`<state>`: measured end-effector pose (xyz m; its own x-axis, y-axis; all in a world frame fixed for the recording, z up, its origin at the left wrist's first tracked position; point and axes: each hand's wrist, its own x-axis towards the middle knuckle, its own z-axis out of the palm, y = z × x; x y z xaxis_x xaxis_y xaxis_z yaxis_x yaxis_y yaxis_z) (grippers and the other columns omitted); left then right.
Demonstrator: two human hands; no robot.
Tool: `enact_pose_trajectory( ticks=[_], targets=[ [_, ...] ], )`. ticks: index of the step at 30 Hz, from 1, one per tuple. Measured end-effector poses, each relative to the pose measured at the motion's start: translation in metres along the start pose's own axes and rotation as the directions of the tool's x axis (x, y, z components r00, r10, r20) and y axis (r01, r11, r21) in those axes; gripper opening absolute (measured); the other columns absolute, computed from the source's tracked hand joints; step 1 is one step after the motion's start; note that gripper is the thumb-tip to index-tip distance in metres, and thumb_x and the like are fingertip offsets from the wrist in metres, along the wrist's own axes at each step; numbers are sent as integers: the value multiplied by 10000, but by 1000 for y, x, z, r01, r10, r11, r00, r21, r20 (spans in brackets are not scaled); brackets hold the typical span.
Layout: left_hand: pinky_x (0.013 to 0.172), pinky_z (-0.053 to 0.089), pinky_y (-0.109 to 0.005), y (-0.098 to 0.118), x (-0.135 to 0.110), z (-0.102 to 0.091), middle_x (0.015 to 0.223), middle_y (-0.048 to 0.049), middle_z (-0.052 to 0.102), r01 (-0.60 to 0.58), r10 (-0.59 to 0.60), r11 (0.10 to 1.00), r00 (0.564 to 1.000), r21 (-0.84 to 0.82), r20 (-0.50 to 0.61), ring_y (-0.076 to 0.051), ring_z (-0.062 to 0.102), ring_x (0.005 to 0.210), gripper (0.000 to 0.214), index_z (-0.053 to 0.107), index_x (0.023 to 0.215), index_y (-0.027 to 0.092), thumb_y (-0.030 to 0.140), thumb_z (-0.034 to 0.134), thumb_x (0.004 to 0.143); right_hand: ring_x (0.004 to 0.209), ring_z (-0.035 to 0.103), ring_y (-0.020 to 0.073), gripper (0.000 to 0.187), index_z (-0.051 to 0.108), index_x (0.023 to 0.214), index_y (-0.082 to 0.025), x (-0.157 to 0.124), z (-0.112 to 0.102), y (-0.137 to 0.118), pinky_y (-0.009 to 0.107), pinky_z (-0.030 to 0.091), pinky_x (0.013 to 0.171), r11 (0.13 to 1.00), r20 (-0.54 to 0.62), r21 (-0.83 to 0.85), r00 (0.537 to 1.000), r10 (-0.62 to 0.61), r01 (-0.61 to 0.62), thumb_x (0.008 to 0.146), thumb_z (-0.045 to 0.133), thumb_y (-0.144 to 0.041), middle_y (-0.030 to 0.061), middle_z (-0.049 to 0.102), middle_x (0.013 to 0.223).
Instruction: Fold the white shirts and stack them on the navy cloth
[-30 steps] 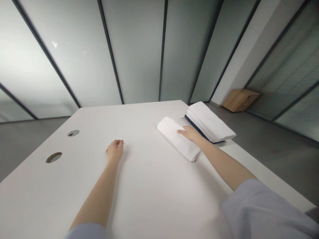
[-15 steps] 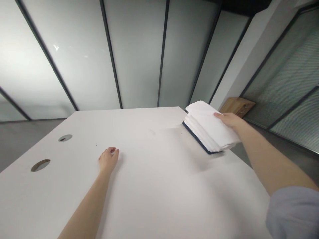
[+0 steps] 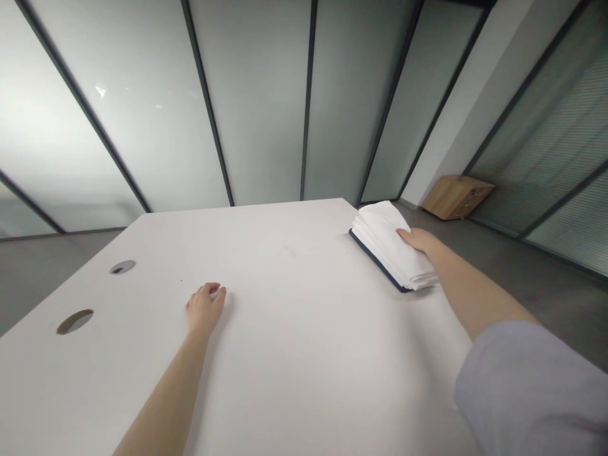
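Note:
A stack of folded white cloths (image 3: 384, 244) lies on top of a thin dark blue piece (image 3: 380, 264) near the right edge of the white table. My right hand (image 3: 418, 242) grips the stack from the right, its thumb on the upper cloth and most of its fingers out of sight. On the left half of the table rests my left hand (image 3: 206, 305), with fingers loosely curled and a small gap by the thumb. Nothing can be seen in it.
The white table (image 3: 285, 354) has two oval holes on its left side, a nearer hole (image 3: 75, 322) and a farther hole (image 3: 122, 267). A wooden cabinet (image 3: 451, 197) stands on the floor beyond the right edge. Frosted glass panels (image 3: 261, 101) line the back.
My right hand and the stack have come down closer to the table and the stack looks flatter. The right forearm has shifted leftward. My left hand stays about where it was.

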<state>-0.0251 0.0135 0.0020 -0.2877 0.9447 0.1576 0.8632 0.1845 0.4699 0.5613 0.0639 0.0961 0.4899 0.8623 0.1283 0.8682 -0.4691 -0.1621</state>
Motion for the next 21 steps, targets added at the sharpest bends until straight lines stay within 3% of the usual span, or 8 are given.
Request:
enact_pose_trajectory(
  ticks=[3,9,14,16,18,21],
  targets=[
    [932,456,-430,-1,1,2,1086,-108,703,-10,10,1000,1000,4,0,-283,611,1081,363,659,1062,196,391,444,844,1096,601,356,639,612,1230,-56,0,4,3,452,481,869,993,91,-77,992,91,-84,906,393,-561,255,609,1222],
    [920,458,-429,-3,2,4,1080,-104,706,0,0,1000,1000,-12,3,-282,616,1067,354,654,1069,205,390,452,845,1103,589,368,708,608,1242,-87,6,-14,5,467,484,865,993,47,-114,999,11,-6,871,382,-646,244,605,1233],
    [920,455,-415,1,-1,1,1115,-101,695,2,-2,1000,1000,-19,13,-269,623,1045,356,646,1082,198,385,446,854,1098,584,363,685,602,1232,-105,-2,-19,-5,469,481,851,989,100,-137,993,66,-52,872,381,-645,232,605,1218],
    [928,449,-412,3,-2,0,1121,-103,691,6,-6,1000,1000,-12,22,-269,616,1056,361,642,1091,192,383,443,859,1099,570,368,640,583,1241,-105,-12,-24,-13,481,464,860,989,41,-136,997,70,-64,873,423,-604,239,587,1234],
    [947,436,-414,5,-3,-1,1123,-101,690,7,-7,1000,1000,2,24,-271,601,1082,358,640,1093,191,378,442,861,1136,529,376,597,532,1289,-96,-26,-31,-22,487,430,895,993,-100,-111,994,36,-47,879,463,-524,250,548,1278],
    [977,414,-426,8,-5,-2,1131,-91,684,2,-3,1000,1000,29,15,-274,575,1116,349,642,1088,196,371,443,861,1186,466,361,529,469,1334,-75,-49,-40,-41,464,369,954,996,-332,-10,940,-82,83,904,437,-383,256,516,1300]
  ],
)
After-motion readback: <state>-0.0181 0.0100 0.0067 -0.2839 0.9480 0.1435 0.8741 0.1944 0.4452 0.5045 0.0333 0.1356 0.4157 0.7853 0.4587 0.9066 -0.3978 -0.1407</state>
